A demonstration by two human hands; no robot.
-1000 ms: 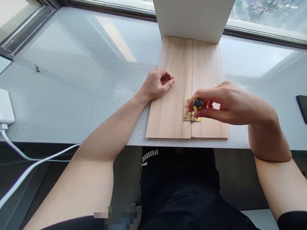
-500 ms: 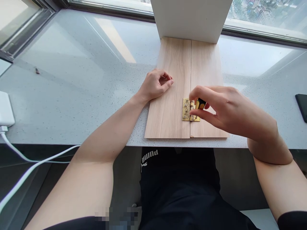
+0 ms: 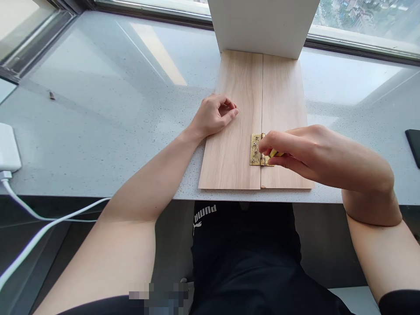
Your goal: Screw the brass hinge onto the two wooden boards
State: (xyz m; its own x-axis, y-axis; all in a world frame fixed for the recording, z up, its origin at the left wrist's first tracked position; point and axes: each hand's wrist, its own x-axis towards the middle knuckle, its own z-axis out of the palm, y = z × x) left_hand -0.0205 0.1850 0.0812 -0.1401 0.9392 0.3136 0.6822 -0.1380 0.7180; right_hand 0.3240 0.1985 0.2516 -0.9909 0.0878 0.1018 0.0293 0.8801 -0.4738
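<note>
Two pale wood boards lie side by side, a left board (image 3: 226, 162) and a right board (image 3: 285, 87), with a thin seam between them. A brass hinge (image 3: 255, 149) straddles the seam near the front edge. Screw heads show in its left leaf; my fingers partly cover its right leaf. My right hand (image 3: 305, 151) is closed around the small yellow-and-black handle of a screwdriver (image 3: 276, 153), over the right leaf. The screwdriver's tip is hidden. My left hand (image 3: 216, 114) rests on the left board, fingers curled in, with nothing visible in them.
A white box-like block (image 3: 262, 26) stands at the boards' far end, by the window. At far left are a white charger (image 3: 9, 148) with a cable (image 3: 49, 225) and a small screw-like piece (image 3: 51, 95). A dark phone-like object (image 3: 414, 146) lies at the right edge.
My right hand has turned at the wrist and its fingers have drawn closer together round the screwdriver handle. My left hand and the boards have stayed in place.
</note>
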